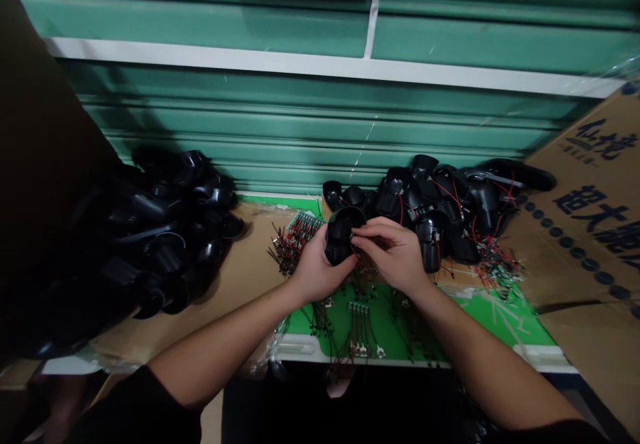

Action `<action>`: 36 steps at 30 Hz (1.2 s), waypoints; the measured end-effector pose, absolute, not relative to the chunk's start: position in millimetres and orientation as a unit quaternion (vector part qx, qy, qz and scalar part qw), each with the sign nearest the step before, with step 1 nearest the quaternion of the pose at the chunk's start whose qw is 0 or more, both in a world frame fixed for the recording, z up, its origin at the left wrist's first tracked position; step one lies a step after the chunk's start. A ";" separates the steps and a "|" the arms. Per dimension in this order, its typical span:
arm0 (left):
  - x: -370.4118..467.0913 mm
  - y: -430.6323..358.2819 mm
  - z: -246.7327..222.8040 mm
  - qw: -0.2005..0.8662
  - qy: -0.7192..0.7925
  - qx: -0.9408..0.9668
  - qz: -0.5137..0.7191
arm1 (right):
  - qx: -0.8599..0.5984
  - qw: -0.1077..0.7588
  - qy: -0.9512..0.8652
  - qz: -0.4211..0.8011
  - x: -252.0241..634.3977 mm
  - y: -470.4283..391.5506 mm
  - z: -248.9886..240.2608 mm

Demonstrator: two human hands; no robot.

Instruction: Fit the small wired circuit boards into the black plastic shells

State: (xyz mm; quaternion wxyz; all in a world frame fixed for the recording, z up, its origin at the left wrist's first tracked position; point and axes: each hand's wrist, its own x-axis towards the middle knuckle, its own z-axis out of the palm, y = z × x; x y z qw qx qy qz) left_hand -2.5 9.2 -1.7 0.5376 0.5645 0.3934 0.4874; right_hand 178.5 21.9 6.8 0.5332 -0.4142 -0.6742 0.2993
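we face a wall of green ribbed metal panels [300, 124], crossed by a flat white rail [280, 61], with a smooth green worktop [533, 329] below it. in the head view, the hollow, rounded black plastic shell [339, 239] is held up above the worktop, between our two hands. it sits in the grasp of our left hand [315, 267], whose fingers and thumb are closed around its left and lower sides. the thumb and forefinger of our right hand [397, 251] are drawn together at the shell's right edge; we cannot tell what exactly they grip there.

the shell is glossy and curved. behind it and to the right, more shiny black plastic housings [433, 231] lie jumbled, thin red wires trailing from several. just left of our left hand bristles a tangle of thin dark and red wires [287, 247], and a row of fine dark leads with pale ends [359, 331] lies near the worktop's front edge.

at the left, a big heap of glossy black plastic parts [170, 251] rests on a flat brown cardboard sheet [257, 264]. at the right stands a brown cardboard box with dark printed characters [565, 284]; its inside is hidden from us.
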 end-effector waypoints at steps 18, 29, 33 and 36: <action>-5.7 2.3 -5.1 0.481 0.398 0.630 0.462 | -0.464 0.464 -0.558 0.508 181.7 19.8 13.3; -7.6 2.4 -1.9 0.498 0.387 0.638 0.443 | -0.462 0.461 -0.581 0.486 176.3 17.9 8.5; -8.5 8.8 -5.0 0.487 0.405 0.622 0.460 | -0.476 0.454 -0.593 0.463 179.9 19.7 9.4; -9.2 14.4 -7.3 0.471 0.429 0.598 0.487 | -0.477 0.405 -0.630 0.460 186.6 20.8 16.8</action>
